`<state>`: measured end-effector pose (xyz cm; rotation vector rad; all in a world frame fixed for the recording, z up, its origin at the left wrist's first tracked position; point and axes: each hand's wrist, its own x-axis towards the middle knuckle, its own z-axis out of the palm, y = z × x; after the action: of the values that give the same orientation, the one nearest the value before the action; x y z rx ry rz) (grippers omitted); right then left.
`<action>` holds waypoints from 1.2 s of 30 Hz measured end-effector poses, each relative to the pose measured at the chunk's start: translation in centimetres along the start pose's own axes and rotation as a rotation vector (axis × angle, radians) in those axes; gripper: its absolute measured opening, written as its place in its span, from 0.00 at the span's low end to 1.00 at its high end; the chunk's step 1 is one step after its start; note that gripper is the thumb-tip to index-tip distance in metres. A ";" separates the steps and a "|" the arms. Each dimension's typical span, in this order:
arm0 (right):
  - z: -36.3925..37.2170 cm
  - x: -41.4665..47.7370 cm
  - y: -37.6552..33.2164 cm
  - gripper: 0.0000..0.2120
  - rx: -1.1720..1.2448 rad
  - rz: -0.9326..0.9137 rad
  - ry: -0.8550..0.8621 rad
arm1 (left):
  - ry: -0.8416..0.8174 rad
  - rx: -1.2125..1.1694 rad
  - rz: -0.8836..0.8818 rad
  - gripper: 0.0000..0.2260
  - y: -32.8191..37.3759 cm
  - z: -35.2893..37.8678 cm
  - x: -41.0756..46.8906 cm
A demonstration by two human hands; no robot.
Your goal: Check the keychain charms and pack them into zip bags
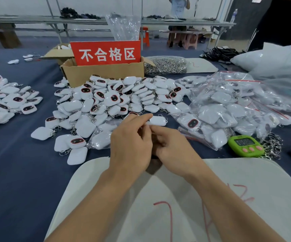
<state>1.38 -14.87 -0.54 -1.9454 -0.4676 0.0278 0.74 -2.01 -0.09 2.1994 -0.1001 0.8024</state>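
Over the white mat [246, 180] on the table [19, 163], the left hand [130, 144] and right hand [172, 145] curl round a dark item [154, 165] they mostly hide, likely a charm held close for checking. Beyond lie loose keychain charms [110, 102], filled zip bags [228, 109] set apart rightward, then a cardboard box [103, 74] signed for rejects

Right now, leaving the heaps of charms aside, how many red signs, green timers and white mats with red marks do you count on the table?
Red sign: 1
Green timer: 1
White mats with red marks: 2, one near, one far
Total: 4
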 end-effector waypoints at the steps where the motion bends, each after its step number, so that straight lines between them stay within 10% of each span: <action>1: -0.1 0.0 0.2 0.25 0.067 0.025 0.088 | 0.008 -0.012 -0.001 0.14 -0.1 0.0 0.1; 5: -0.6 0.7 1.2 0.24 -0.007 0.145 0.466 | -0.077 -0.006 -0.033 0.16 -0.5 0.4 0.2; 10: -0.3 2.3 2.5 0.31 -0.319 0.125 0.283 | -0.451 0.158 -0.034 0.13 -1.1 0.6 0.0; 14: 0.0 3.4 3.1 0.31 -0.753 0.096 -0.015 | -0.436 0.210 -0.012 0.13 -1.0 0.8 -0.3; 20: 0.1 2.5 2.6 0.21 -0.876 0.031 0.107 | -0.394 0.412 -0.015 0.12 -1.3 0.8 0.1; 29: -0.9 1.2 2.6 0.14 -0.813 0.070 0.170 | -0.359 0.429 0.044 0.11 -1.7 0.9 -0.3; 36: -0.9 0.0 1.8 0.13 -0.070 0.135 0.518 | -0.229 0.227 -0.009 0.10 -1.4 0.7 -0.4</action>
<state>2.10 -16.31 -1.78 -1.9559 0.0062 -0.4011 1.22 -1.67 -1.58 2.4997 -0.1167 0.5772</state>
